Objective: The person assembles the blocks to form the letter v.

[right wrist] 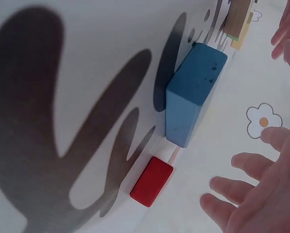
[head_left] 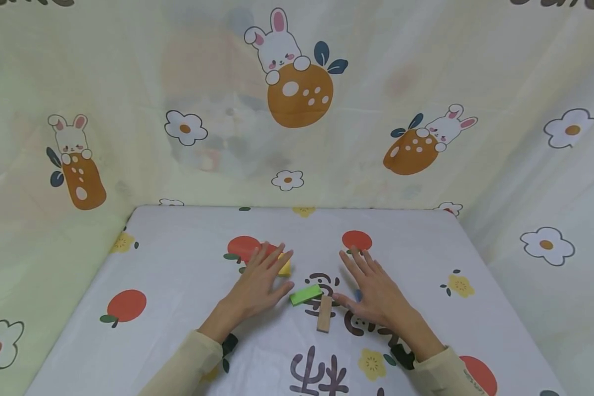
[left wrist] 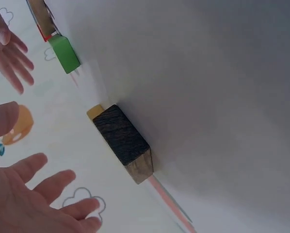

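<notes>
Currently left hand (head_left: 259,283) and right hand (head_left: 378,294) are hanging spread-fingered, gripping nothing; green block (head_left: 304,296) and bare wooden block (head_left: 324,316) are lying between them. From head view, left is part-hiding yellow block (head_left: 285,269), covering black-faced block (left wrist: 120,136); right is screening blue block (right wrist: 193,90), red block (right wrist: 152,181).

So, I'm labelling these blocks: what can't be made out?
Head view: most of the blue rectangular block, behind the right hand.
Head view: part of the yellow rectangular block, covered by the left hand.
Left wrist view: most of that yellow block, behind the black-topped rectangular wooden block.
Left wrist view: part of the tan rectangular wooden block, cut off by the top edge.
</notes>
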Motion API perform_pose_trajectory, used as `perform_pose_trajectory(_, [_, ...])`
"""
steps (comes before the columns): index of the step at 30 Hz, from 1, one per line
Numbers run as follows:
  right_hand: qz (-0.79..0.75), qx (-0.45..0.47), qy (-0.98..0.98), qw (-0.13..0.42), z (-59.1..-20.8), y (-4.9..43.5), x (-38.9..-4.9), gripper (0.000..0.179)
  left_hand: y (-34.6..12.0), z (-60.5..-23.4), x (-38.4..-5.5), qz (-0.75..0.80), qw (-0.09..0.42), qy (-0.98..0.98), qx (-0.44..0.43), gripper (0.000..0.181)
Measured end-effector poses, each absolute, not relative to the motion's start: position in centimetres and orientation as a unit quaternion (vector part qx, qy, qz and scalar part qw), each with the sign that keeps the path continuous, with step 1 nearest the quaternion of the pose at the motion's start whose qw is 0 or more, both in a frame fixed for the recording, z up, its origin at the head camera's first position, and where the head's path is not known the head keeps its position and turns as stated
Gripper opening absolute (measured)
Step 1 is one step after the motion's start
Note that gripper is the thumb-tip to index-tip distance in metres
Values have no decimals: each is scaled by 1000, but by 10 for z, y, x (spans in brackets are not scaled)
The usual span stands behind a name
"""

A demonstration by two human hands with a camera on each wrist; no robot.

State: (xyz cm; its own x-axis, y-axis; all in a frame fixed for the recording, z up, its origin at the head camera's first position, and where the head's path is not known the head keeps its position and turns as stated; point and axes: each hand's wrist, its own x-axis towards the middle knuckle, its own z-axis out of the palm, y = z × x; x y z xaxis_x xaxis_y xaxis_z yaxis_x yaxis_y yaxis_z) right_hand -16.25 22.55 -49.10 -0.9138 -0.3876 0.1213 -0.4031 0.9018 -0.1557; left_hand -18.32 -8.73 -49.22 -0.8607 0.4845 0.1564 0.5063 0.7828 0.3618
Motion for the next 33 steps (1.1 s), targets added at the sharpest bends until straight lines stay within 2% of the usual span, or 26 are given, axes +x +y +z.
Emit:
perform_pose_trajectory(9, [139,220,-965,21,-491,227,-158,94,-85,-492,-186,-203,24,-933,-298,67])
perform_pose_trajectory(22, [153,228,-961,-21,-490,222,-156,84,-78,-490,-187,-207,32,-930,-301,63])
perform_pose_trajectory(33, [158,256,-953,-12,-491,219,-154,80,-77,-489,-187,-234,-66,-915,-321,58])
